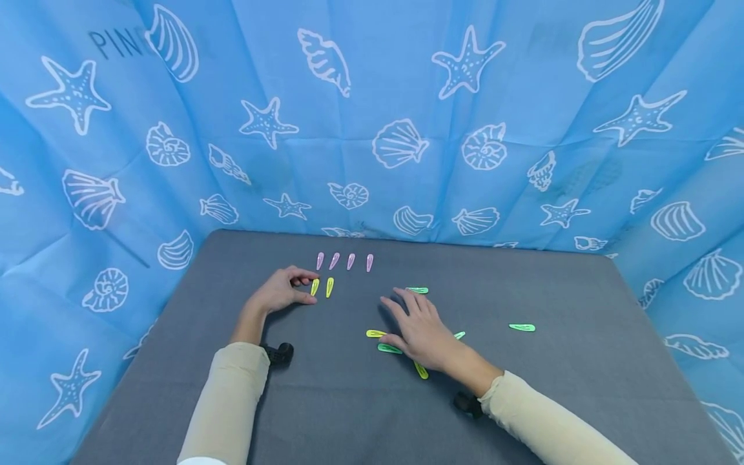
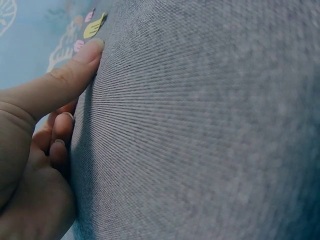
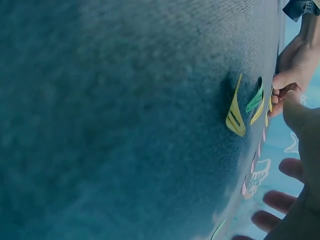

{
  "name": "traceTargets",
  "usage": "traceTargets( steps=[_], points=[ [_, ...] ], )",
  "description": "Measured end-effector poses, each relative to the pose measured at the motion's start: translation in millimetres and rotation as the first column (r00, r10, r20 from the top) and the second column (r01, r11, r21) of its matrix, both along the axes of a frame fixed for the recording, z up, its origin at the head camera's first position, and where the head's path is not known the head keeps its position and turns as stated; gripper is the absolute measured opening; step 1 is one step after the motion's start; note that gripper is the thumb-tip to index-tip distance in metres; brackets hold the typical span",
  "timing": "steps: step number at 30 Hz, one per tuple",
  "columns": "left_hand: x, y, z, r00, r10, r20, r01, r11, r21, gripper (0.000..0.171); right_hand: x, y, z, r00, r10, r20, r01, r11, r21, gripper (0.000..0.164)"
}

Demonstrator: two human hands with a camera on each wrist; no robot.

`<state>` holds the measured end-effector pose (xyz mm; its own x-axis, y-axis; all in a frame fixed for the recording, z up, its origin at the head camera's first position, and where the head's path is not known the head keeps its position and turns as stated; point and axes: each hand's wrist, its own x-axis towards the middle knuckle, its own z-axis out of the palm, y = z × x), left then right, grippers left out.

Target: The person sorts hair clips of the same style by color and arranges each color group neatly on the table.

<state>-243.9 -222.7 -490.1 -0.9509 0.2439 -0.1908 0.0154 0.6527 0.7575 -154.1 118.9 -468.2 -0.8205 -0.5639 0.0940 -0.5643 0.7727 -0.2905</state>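
Note:
My left hand [image 1: 283,290] pinches a yellow snap hair clip [image 1: 314,287] end to end between thumb and index finger, its other fingers curled in. Just right of it lies a second yellow hair clip [image 1: 329,287]. Over the middle of the table, my right hand [image 1: 423,332] has its fingers spread and holds nothing. Below its thumb are a yellow clip [image 1: 375,334] and a green clip [image 1: 389,349]. Another yellow clip [image 3: 235,119] lies near the wrist. A mint clip [image 1: 418,290] sits beyond the fingertips, and one more mint clip [image 1: 460,335] is partly hidden behind the hand.
Several pink clips [image 1: 351,261] stand in a row near the far edge, above the yellow pair. One mint clip [image 1: 522,327] lies apart on the right. Grey cloth covers the table [image 1: 349,413]. A blue curtain [image 1: 372,97] with shells hangs behind it.

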Motion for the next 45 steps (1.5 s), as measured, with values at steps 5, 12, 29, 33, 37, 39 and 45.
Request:
traceTargets(
  steps=[5,12,29,33,37,39,45],
  points=[
    [1.2,0,-0.7,1.0,0.005,0.008,-0.005,1.0,-0.008,0.052,-2.2,-3,1.0,0.997,0.071,0.022,-0.07,0.997,-0.044,0.058],
    [1.8,1,0.4,1.0,0.007,0.008,-0.007,1.0,-0.009,0.053,-7.9,-13,-0.3,0.984,0.154,0.085,-0.145,0.985,-0.098,0.028],
    [2.3,0,0.2,1.0,0.006,0.014,-0.006,1.0,0.0,0.053,-20.1,-27,-0.3,0.971,0.194,0.137,-0.179,0.977,-0.117,0.014],
    [3.2,0,0.6,1.0,0.01,0.023,-0.01,1.0,0.0,0.053,-30.3,-24,-1.2,0.957,0.206,0.202,-0.159,0.961,-0.227,0.023],
    [3.2,0,1.4,1.0,0.008,0.024,-0.008,1.0,-0.001,0.053,-41.3,-27,-4.0,0.962,0.147,0.231,-0.073,0.951,-0.301,0.019],
    [2.7,0,1.7,1.0,0.007,0.023,-0.007,1.0,0.001,0.053,-47.3,-32,-3.8,0.96,0.094,0.263,0.0,0.942,-0.337,0.014],
    [0.2,2,1.9,1.0,0.008,0.019,-0.008,1.0,-0.002,0.052,-67.7,-53,-2.9,0.958,-0.013,0.288,0.124,0.92,-0.373,0.007]
  ],
)
